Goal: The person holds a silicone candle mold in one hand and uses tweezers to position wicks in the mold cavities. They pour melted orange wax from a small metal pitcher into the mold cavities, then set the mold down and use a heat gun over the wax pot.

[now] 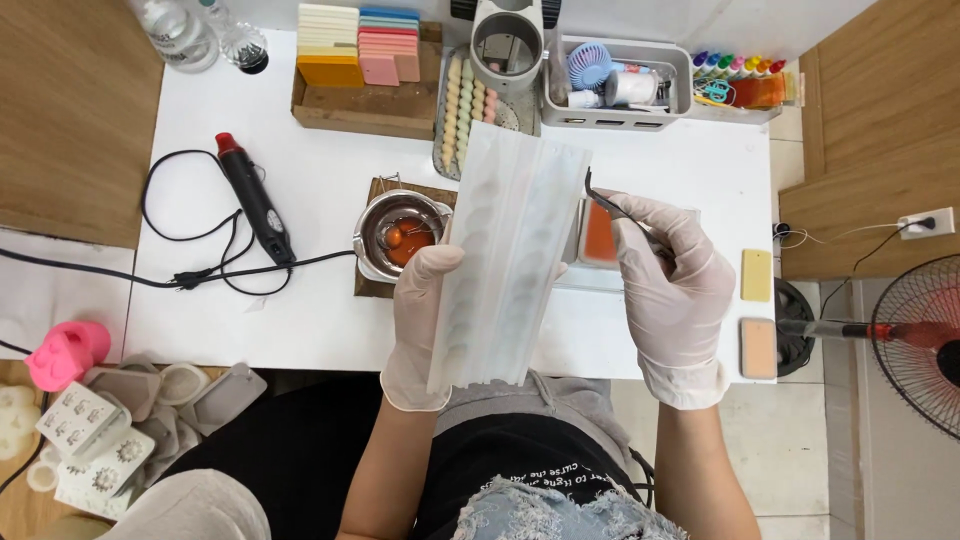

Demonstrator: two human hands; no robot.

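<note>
We grip the long translucent mold upright over the table in our left hand, while our right hand pinches dark tweezers beside its top edge. Orange wax sits in the pot; the mold looks pale, seemingly unfilled.

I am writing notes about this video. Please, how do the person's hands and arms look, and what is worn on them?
The left hand and the right hand each wear a thin, whitish, slightly see-through disposable glove. Each glove fits closely and ends in a loose, wrinkled cuff just past the wrist. The forearms are bare: no sleeves, watch or bracelet can be seen.
</note>
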